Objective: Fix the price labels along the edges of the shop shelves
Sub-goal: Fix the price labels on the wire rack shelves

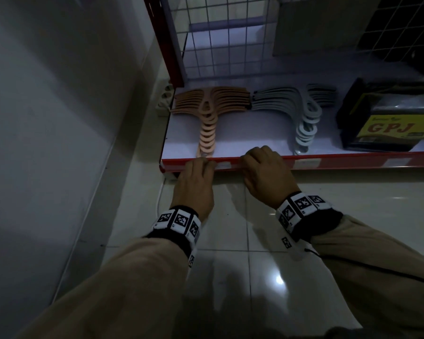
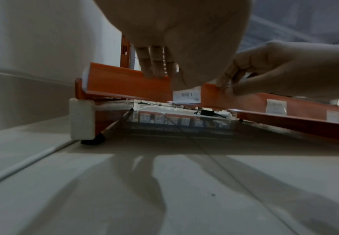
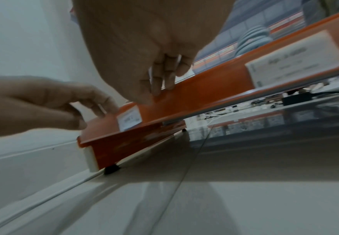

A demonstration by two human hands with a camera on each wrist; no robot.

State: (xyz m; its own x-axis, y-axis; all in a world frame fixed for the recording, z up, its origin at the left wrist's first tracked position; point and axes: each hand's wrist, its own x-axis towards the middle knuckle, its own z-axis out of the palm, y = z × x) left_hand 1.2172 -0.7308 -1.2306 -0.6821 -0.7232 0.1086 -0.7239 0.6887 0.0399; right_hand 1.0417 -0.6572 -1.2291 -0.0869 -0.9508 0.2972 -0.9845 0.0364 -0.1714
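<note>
The bottom shelf's red edge strip (image 1: 353, 160) runs left to right in the head view. One white price label (image 1: 224, 165) sits in it between my hands. My left hand (image 1: 207, 165) grips the strip just left of that label, fingers (image 2: 154, 68) over the top edge and thumb in front. My right hand (image 1: 246, 161) pinches the strip just right of the label (image 2: 186, 95), fingers (image 3: 162, 82) curled over its top. The same label (image 3: 129, 120) shows near the strip's left end in the right wrist view. Its print is too blurred to read there.
Orange hangers (image 1: 211, 106), grey hangers (image 1: 301, 111) and a black-and-yellow GPJ pack (image 1: 387, 123) lie on the white shelf board (image 1: 250, 133). More labels (image 1: 306, 163) sit further right on the strip. A white wall (image 1: 59, 118) closes the left; glossy floor tiles (image 1: 255, 241) lie below.
</note>
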